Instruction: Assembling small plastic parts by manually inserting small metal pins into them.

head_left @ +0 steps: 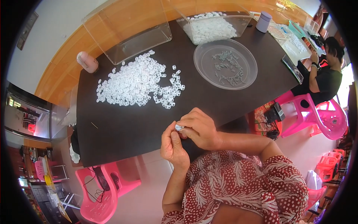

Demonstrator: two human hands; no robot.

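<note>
Close to the table's near edge, both my hands meet around a small white plastic piece [179, 127]. My right hand [200, 128] pinches it with thumb and fingers. From the other side, the closed fingers of my left hand [174, 149] grip it too; part of the piece is hidden by them. Beyond my hands, a big heap of similar white pieces [128, 84] with small holes spreads over the dark table [123, 130]. A smaller cluster of these pieces [167, 98] lies at the heap's right. Farther right, a round clear tray [204, 61] contains many small grey screw-like parts [233, 76].
One clear bin [169, 38] stands behind the heap; another [243, 23] holds white pieces. A pink bottle [88, 62] and a purple cup [263, 22] stand on the table. A thin stick [94, 125] lies left. A person [330, 74] sits at right. Pink chairs [100, 201] flank the table.
</note>
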